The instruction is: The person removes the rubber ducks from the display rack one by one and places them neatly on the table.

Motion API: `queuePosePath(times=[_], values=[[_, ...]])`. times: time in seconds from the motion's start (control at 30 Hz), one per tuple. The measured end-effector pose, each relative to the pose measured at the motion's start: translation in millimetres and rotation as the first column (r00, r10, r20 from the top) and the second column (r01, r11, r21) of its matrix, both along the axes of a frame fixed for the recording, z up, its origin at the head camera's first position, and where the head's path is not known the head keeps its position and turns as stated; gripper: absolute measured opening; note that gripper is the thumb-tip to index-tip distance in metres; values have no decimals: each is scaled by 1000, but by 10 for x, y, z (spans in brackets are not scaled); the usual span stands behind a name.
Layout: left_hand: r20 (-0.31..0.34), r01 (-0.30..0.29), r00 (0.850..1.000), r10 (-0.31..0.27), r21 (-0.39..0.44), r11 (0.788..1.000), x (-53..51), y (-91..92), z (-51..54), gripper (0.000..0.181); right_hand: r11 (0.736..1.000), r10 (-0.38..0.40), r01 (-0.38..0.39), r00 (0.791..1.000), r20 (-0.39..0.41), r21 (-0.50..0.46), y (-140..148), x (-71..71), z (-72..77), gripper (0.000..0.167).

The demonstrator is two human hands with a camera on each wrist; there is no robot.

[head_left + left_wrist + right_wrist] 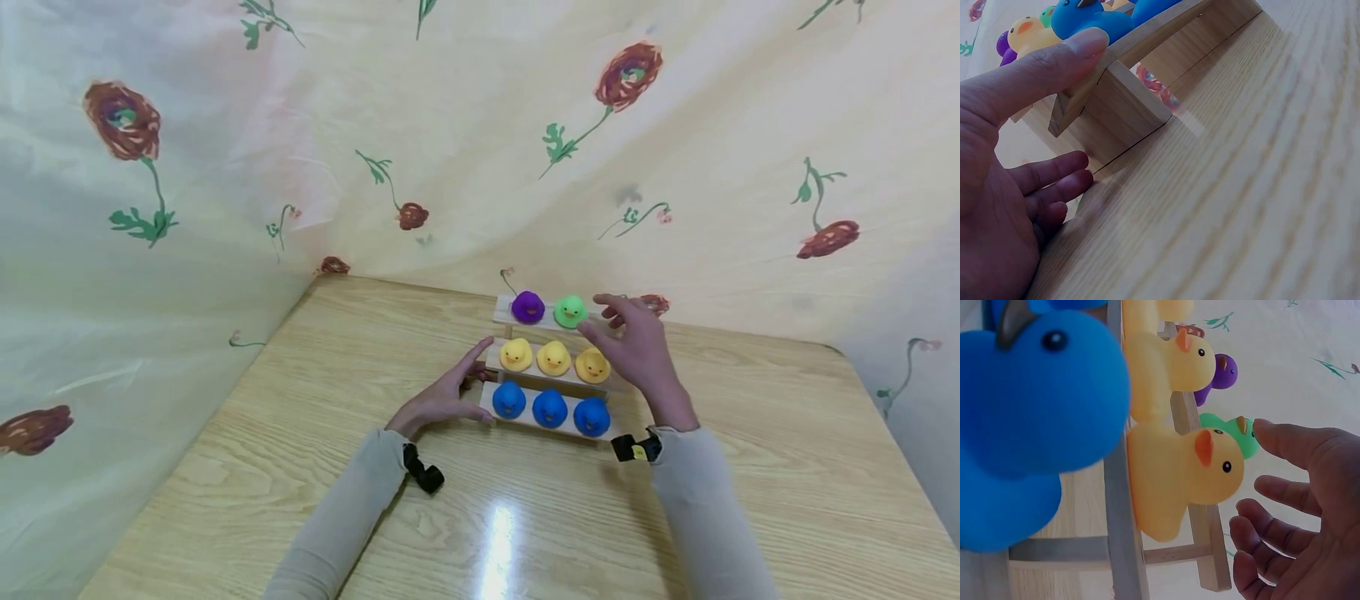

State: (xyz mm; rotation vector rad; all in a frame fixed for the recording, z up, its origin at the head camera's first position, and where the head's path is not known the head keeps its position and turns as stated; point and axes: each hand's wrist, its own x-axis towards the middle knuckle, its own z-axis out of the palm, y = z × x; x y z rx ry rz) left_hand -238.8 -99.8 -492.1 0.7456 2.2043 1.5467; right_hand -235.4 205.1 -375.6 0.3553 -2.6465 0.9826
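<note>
A three-step wooden rack (491,357) bears rubber ducks. Its top step has a purple duck (528,307) and a green duck (571,312), the middle step three yellow ducks (553,358), the bottom step three blue ducks (550,408). My left hand (444,395) is at the rack's left end; in the left wrist view its thumb (1054,72) lies at the bottom step's edge beside a blue duck, the fingers loosely bent by the end support (1125,109). My right hand (636,346) hovers over the rack's right side, fingers spread, close to the green duck, holding nothing.
The rack stands on a wood-grain table (405,325) near its back edge. A flowered cloth (465,150) hangs behind and along the left side. Each wrist wears a black strap (423,469) with a small camera.
</note>
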Motion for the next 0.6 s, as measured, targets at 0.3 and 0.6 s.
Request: queuePosePath(times=[0.3, 0.6], values=[[18, -2, 1000, 2, 5, 1000, -4, -5, -10, 119, 998, -9, 8, 1000, 18, 60, -79, -74, -27, 52], [21, 5, 1000, -5, 12, 1000, -1, -12, -17, 118, 995, -37, 33, 999, 37, 95, -146, -117, -15, 55]])
